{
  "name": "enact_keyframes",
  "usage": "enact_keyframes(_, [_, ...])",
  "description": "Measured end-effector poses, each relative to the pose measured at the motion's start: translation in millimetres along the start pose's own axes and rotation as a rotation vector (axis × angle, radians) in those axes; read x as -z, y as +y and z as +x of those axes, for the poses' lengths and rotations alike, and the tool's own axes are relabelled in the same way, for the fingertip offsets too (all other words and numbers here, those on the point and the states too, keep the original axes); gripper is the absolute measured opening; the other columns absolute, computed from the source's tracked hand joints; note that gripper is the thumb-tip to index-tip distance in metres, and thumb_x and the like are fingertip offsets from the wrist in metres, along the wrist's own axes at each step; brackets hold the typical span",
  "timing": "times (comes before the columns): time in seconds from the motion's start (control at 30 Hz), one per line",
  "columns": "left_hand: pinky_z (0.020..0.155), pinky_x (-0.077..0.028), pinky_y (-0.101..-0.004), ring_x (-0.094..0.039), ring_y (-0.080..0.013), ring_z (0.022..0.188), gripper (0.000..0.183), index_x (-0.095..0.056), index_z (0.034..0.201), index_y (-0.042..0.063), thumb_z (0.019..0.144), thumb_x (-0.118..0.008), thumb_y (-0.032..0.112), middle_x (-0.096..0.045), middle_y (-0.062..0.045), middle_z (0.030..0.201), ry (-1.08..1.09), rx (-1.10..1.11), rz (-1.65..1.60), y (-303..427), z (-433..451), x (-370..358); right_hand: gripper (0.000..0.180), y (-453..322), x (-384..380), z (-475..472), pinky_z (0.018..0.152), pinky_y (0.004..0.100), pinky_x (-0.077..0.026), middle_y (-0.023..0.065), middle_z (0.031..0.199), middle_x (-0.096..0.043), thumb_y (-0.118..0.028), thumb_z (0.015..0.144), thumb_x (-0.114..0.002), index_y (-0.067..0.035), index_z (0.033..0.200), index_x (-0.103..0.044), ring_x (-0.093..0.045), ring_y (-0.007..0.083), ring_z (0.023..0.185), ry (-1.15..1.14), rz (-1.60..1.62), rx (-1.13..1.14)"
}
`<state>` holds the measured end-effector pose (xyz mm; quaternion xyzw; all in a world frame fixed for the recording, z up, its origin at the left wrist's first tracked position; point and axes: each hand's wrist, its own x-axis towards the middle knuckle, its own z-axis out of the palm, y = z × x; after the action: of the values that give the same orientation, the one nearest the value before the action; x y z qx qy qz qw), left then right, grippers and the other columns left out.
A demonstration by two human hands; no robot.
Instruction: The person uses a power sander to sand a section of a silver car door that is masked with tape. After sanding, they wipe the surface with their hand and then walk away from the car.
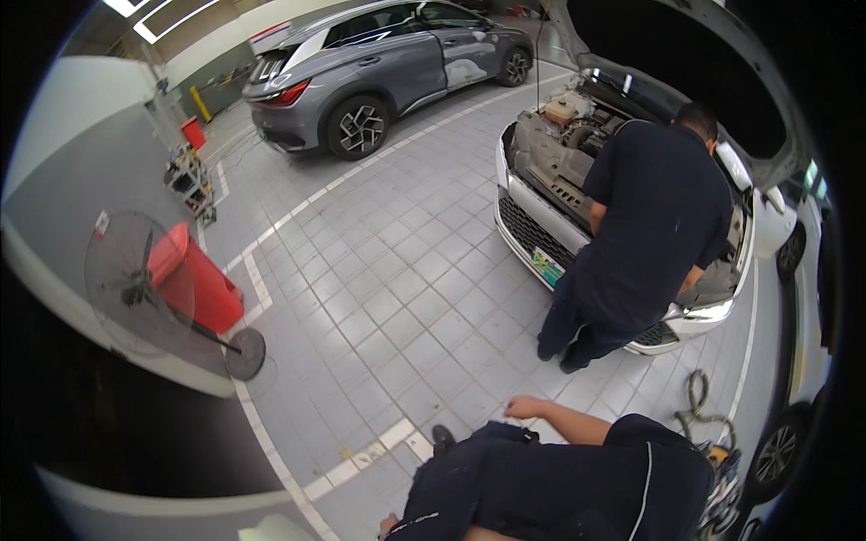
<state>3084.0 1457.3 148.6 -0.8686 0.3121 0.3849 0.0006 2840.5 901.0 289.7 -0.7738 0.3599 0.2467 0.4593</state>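
My right hand (526,407) hangs in front of my dark work clothes over the tiled floor (406,297). Its fingers look loosely curled, and I see no object in them. At the bottom edge, my left hand (388,523) shows only in part beside dark cloth. What it holds, if anything, is hidden. One dark shoe (443,436) rests on the floor close to a white painted line. Both hands are well apart from the cars.
A co-worker (663,216) leans into the engine bay (561,152) of a white car under its raised hood (683,61). A grey car (399,67) stands behind. Left are a pedestal fan (139,287), a red bin (196,277) and a tool cart (189,179). A hose (697,395) lies right.
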Motion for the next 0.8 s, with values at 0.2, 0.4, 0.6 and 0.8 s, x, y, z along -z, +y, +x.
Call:
enact_keyframes(0.2, [0.066, -0.055, -0.0450, -0.073, -0.0310, 0.073, 0.058, -0.069, 0.091, -0.011, 0.096, -0.050, 0.044, -0.074, -0.026, 0.086, 0.207, 0.180, -0.568, 50.0, 230.9, 297.4, 0.026, 82.1, 3.6, 50.5, 0.052, 0.0459, -0.055, 0.0240, 0.089, -0.068, -0.020, 0.091, -0.055, 0.000, 0.107, -0.058, -0.067, 0.0339, 0.063, 0.642, 1.288, -0.631])
enact_keyframes(0.4, [0.052, -0.051, -0.0321, -0.072, -0.0228, 0.070, 0.047, -0.062, 0.111, 0.000, 0.103, -0.050, 0.045, -0.075, -0.017, 0.095, 0.140, -0.036, -0.894, 170.6, 384.5, 486.8, 0.024, 74.3, -19.3, 104.6, 0.041, 0.0500, -0.045, 0.0229, 0.065, -0.060, -0.011, 0.090, -0.046, 0.005, 0.077, -0.058, -0.063, 0.0343, 0.051, 0.398, 1.135, -0.819])
enact_keyframes(0.6, [0.056, -0.052, -0.0366, -0.070, -0.0255, 0.069, 0.052, -0.061, 0.115, -0.003, 0.105, -0.047, 0.046, -0.075, -0.021, 0.098, -0.032, -0.083, -0.569, 198.4, 442.6, 521.0, 0.022, -19.1, 68.4, 267.1, 0.046, 0.0478, -0.053, 0.0245, 0.074, -0.067, -0.012, 0.091, -0.051, 0.005, 0.084, -0.062, -0.069, 0.0348, 0.057, 0.328, 1.204, -0.738])
enact_keyframes(0.8, [0.067, -0.051, -0.0426, -0.068, -0.0328, 0.080, 0.052, -0.064, 0.114, -0.001, 0.104, -0.045, 0.047, -0.073, -0.024, 0.103, -0.026, 0.022, -0.184, 162.5, 481.0, 562.8, 0.038, -123.7, 293.6, 505.3, 0.083, 0.0504, -0.055, 0.0265, 0.105, -0.073, -0.029, 0.088, -0.058, 0.004, 0.094, -0.075, -0.071, 0.0401, 0.102, 0.636, 0.536, -0.437])
